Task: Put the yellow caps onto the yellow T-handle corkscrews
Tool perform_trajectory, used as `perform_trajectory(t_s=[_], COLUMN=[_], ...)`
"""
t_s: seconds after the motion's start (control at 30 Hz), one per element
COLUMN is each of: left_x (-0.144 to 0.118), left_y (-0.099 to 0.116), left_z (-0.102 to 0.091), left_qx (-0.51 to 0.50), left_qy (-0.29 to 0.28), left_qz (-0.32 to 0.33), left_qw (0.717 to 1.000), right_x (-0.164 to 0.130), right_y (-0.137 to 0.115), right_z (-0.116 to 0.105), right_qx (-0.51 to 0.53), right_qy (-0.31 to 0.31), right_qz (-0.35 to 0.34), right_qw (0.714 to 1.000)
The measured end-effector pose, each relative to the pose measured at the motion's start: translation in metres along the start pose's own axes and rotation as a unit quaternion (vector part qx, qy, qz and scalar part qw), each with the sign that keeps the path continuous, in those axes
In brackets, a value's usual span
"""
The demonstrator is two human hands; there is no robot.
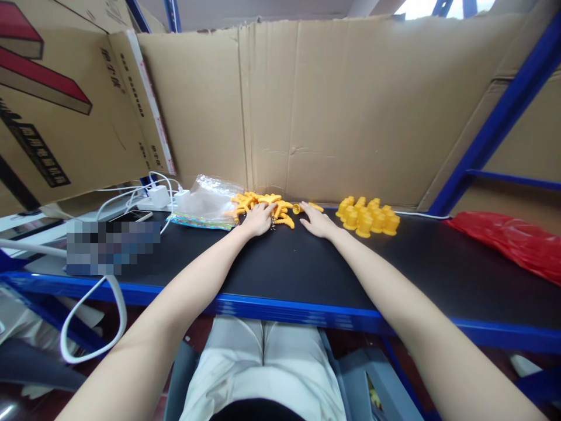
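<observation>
I'm looking at a loose heap of orange pieces (263, 204) at the back of the black worktop (307, 269), right against the cardboard wall (342, 111). My left hand (258, 220) lies flat on the near edge of that heap, fingers spread over the pieces, gripping nothing that I can make out. Just right of the heap, my right hand (318, 222) is flat on the worktop, open, fingertips close to a single yellow piece (307, 207) lying apart from the rest.

Further right of the heap stands a tight cluster of yellow caps (367, 215), all upright in rows; I'd judge that the sorted or finished lot, and the heap what is left. Both look similar in bulk, so I'd call it roughly halfway.

Left of the heap, touching it, is a clear plastic bag (205, 202), then a white charger and cables (153, 196). Well to the right of the heap, a red bag (512, 240) lies on the worktop.
</observation>
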State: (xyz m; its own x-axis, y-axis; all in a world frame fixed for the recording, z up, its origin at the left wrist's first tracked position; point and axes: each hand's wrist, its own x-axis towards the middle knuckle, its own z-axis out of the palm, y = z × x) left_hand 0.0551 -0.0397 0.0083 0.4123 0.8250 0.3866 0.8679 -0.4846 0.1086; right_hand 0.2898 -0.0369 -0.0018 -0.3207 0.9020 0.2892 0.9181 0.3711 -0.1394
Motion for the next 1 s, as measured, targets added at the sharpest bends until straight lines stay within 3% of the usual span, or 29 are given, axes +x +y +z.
perform_trajectory(t_s=[0.47,0.7,0.87,1.0], left_x=[-0.006,-0.008,-0.008,-0.006], left_y=[0.008,0.009,0.012,0.014], left_z=[0.001,0.001,-0.004,-0.008], left_qx=[0.020,0.012,-0.010,-0.055], left_qy=[0.060,0.077,0.101,0.089], left_qz=[0.003,0.012,0.086,0.153], left_qw=[0.998,0.997,0.991,0.983], right_x=[0.007,-0.004,-0.012,-0.012], right_y=[-0.002,-0.022,-0.032,-0.031], right_z=[0.003,-0.010,-0.016,-0.015], right_qx=[-0.032,-0.140,-0.165,-0.165], right_qy=[-0.059,0.036,0.076,0.046], right_qz=[0.008,-0.013,0.021,0.055], right_qw=[0.998,0.989,0.983,0.984])
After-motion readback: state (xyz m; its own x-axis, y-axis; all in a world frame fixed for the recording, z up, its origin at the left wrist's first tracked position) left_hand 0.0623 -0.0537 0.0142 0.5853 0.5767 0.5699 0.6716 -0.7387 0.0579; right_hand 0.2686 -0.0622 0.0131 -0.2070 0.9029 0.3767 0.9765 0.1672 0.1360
